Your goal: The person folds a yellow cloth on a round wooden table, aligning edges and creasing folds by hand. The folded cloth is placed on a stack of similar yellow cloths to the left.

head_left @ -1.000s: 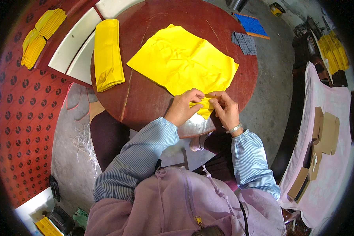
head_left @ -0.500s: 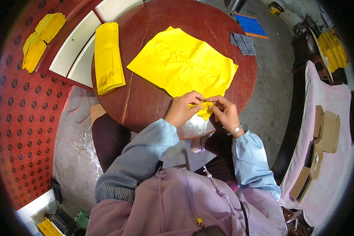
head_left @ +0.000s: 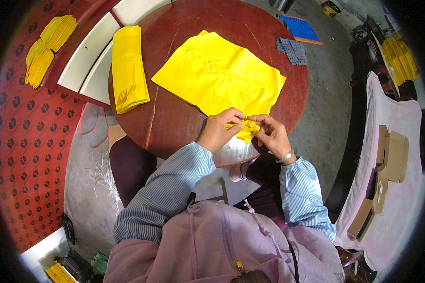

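1. Worktop (head_left: 174,118): big yellow sheet (head_left: 217,78) lies flat just beyond my hands.
2. Left hand (head_left: 219,132) and right hand (head_left: 271,134): both pinched shut on the small yellow piece (head_left: 243,128) between them.
3. Step looks like mid-fold; next probably needs a firm crease.

Flat brown cardboard boxes (head_left: 391,155) lay unfolded on a pink cloth (head_left: 401,118), well to the right of the round red-brown counter (head_left: 184,108). More folded brown cartons (head_left: 363,218) sat lower on that cloth, nearer the person. No labels, signs or screens showed.
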{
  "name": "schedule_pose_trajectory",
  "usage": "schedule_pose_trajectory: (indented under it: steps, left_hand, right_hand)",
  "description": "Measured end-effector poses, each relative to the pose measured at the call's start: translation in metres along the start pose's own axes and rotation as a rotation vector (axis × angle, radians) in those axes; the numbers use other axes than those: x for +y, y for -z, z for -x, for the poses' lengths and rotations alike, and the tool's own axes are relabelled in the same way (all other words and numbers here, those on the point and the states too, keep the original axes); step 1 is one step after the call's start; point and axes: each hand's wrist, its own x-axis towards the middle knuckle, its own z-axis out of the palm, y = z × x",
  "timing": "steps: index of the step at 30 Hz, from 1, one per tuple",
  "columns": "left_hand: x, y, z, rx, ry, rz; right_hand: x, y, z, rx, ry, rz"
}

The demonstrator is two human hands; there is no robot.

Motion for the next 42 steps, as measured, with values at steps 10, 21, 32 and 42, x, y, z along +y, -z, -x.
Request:
schedule_pose_trajectory:
  steps: [10, 21, 32, 42]
  left_hand:
    - [-0.001, 0.000, 0.001, -0.010, 0.003, 0.005]
    - [-0.010, -0.003, 0.001, 0.011, -0.031, 0.036]
    - [-0.011, -0.009, 0.000, 0.052, -0.094, 0.024]
    - [-0.012, -0.011, 0.002, 0.052, -0.062, 0.023]
  right_hand:
    - [0.001, 0.000, -0.003, 0.025, -0.121, 0.094]
    - [-0.004, -0.003, -0.003, 0.063, -0.101, 0.125]
    - [-0.005, -0.010, -0.006, 0.233, 0.069, 0.272]
    - [-0.013, -0.008, -0.003, 0.192, 0.013, 0.212]
